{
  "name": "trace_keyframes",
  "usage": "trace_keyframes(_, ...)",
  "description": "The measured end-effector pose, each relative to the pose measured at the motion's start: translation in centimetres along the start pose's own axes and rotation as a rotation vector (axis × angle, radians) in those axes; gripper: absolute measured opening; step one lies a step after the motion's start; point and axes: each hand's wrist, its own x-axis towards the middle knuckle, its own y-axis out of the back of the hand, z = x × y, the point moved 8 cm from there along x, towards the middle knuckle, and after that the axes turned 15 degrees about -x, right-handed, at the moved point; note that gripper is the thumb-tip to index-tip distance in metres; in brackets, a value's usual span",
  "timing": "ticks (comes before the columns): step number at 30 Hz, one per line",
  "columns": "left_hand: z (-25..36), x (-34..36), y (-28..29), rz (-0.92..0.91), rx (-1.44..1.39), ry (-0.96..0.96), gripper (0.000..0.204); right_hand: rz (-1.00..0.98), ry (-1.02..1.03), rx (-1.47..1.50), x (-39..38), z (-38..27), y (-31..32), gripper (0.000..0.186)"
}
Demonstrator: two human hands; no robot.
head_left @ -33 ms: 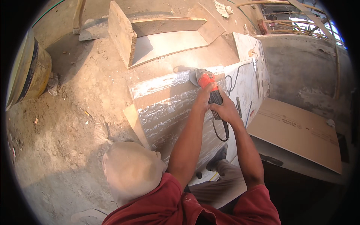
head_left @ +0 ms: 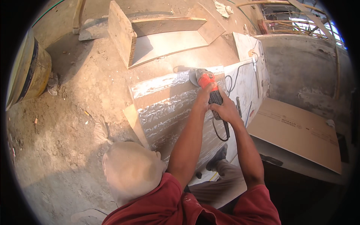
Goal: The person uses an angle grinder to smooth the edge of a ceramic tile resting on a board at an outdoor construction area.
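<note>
Both hands are closed round a red and black angle grinder (head_left: pixel 215 98). My left hand (head_left: pixel 204 95) wraps the front part, just behind the red head, and my right hand (head_left: pixel 226 108) grips the black body farther back. The grinder's disc sits at the far edge of a brown board with silvery, wrinkled foil strips (head_left: pixel 165 122). Whether the disc touches the board or cuts into it, I cannot tell. A black power cord (head_left: pixel 217 133) loops down from the rear of the grinder.
White marbled slabs (head_left: pixel 243 80) lie to the right, with a cable across them. Beyond the foil board stand wooden boards (head_left: pixel 122 35). A dirty bucket (head_left: pixel 37 71) is at the left, and a brown gypsum board (head_left: pixel 296 131) lies right. A covered round shape (head_left: pixel 131 168) is near my left arm.
</note>
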Motion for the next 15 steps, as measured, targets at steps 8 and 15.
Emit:
trace_keyframes(8, -0.31, -0.33, -0.27, -0.001, -0.080, -0.040, 0.028, -0.041, -0.031, -0.083, -0.24, -0.27, 0.37, 0.098)
trace_keyframes(15, -1.11, 0.16, -0.14, -0.027, -0.073, 0.006, 0.029, -0.017, -0.020, -0.129, -0.20, 0.24, 0.40, 0.097)
